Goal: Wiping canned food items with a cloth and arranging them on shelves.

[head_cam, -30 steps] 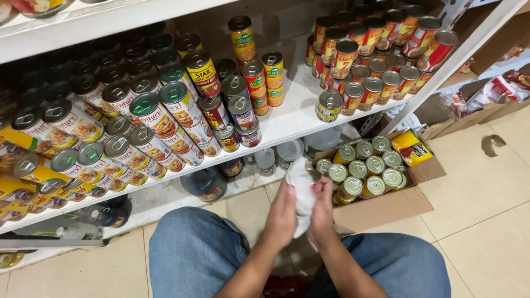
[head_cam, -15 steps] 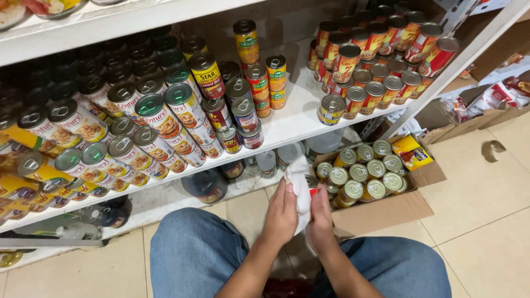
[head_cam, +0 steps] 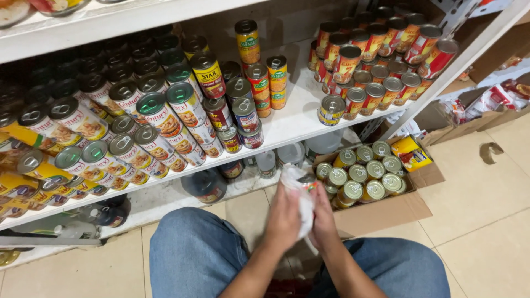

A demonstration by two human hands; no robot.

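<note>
Both hands meet low in the middle, above my jeans-clad knees. My left hand (head_cam: 282, 218) presses a white cloth (head_cam: 297, 187) around a small can (head_cam: 305, 181), of which only a sliver of the top shows. My right hand (head_cam: 323, 215) grips the same can from the other side, under the cloth. Just to the right lies an open cardboard box (head_cam: 386, 207) holding several gold-lidded cans (head_cam: 361, 174).
A white shelf (head_cam: 292, 118) in front carries stacked tins, with a lone can (head_cam: 332, 109) near its edge. Bottles (head_cam: 205, 185) stand on the bottom shelf. More boxes and packets (head_cam: 491, 102) sit at the right on the tiled floor.
The view has shifted slightly. My hands stay together and keep working the cloth around the can.
</note>
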